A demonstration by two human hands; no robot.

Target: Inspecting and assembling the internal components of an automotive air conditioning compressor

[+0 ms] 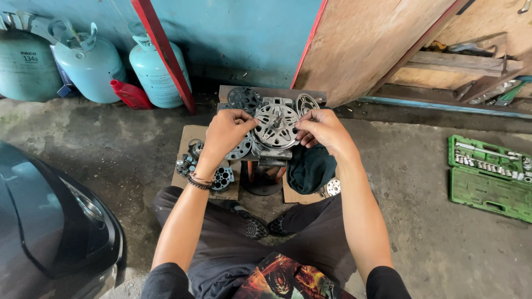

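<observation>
The person sits on the grey concrete floor (415, 182) with knees spread, and both bare hands meet on a round silver metal plate with slotted cut-outs and a raised hub (276, 125), which sits near the centre of the view on top of a stack of metal parts. The left hand (226, 133), at nine o'clock of the plate, has its fingers curled and pinched on the plate's upper left rim; a dark beaded bracelet (199, 181) circles that wrist. The right hand (323, 130), at three o'clock, closes its fingertips on the right rim, thumb on top. Beneath the plate, at six o'clock, stands a dark cylindrical stand (263, 178), though shadow makes its exact shape hard to judge. A dark teal cloth (310, 169) lies at five o'clock, just beside the stand. At seven o'clock, small round metal hubs with holes (223, 178) rest on a sheet of brown cardboard (191, 135). At twelve o'clock, two more perforated metal discs (244, 98) lie on a wooden board. Far off at ten o'clock, pale blue-green gas cylinders (158, 69) stand against the blue wall, and at three o'clock, well apart, an open green plastic socket-set case (490, 177) lies on the floor.
</observation>
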